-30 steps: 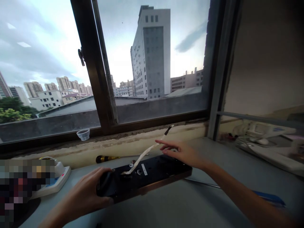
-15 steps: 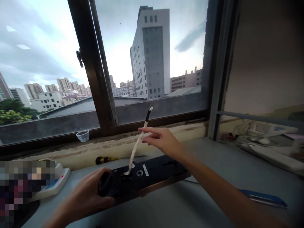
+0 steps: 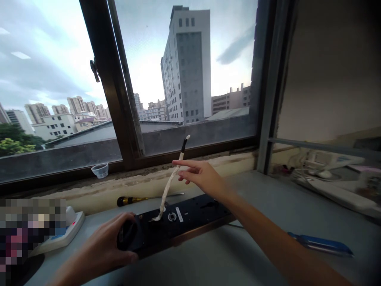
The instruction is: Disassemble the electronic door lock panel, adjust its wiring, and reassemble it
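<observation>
My left hand (image 3: 104, 246) grips the near-left end of a long black device (image 3: 190, 222), thumb along its near side and fingers over the far edge. The device looks like a door lock panel, with a round socket and a white label on its upper face. A cable wrapped in white tape (image 3: 167, 190) rises from the panel, leaning right, with a black band and white connector at its tip. My right hand (image 3: 202, 174) is at the cable's upper part. Its index finger is stretched across the cable, touching it, and the other fingers are loosely curled, apart from the index finger.
Behind the panel lies a yellow-and-black screwdriver (image 3: 133, 200). A small clear plastic cup (image 3: 100, 170) stands on the window ledge. A white power strip (image 3: 71, 230) is at left, a blue-handled tool (image 3: 323, 243) at right. Light-coloured equipment (image 3: 324, 186) sits beyond the metal frame.
The view has shifted slightly, so everything sits a little further left. Both hands keep nearly the same pose on the panel and at the cable.
</observation>
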Demonstrator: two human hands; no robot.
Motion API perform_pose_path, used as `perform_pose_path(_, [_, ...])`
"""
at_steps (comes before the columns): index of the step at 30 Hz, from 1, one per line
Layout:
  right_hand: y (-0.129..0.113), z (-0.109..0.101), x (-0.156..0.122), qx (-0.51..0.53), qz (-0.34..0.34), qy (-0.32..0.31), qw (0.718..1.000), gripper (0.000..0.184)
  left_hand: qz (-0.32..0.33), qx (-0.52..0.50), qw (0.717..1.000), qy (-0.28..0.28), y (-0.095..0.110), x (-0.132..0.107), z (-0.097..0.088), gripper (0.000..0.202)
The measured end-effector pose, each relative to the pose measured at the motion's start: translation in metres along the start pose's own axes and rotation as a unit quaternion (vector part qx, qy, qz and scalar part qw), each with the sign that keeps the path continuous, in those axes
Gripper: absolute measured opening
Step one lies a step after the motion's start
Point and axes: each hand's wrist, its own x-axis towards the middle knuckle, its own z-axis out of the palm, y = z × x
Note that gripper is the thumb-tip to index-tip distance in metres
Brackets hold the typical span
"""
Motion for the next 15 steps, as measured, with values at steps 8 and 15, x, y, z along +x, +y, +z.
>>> perform_pose_path(8, [0.004,-0.005,0.001,-0.031,0.009,-0.016,0.999,0.039,0.047,0.069,0.996,-0.007,-0.029,-0.012,0.006,0.059])
perform_pose_path(15, [0.009,-0.007,0.002,-0.046,0.021,-0.017,0.999,0.038,0.053,0.107,0.991,0.064,-0.022,-0.016,0.021,0.06])
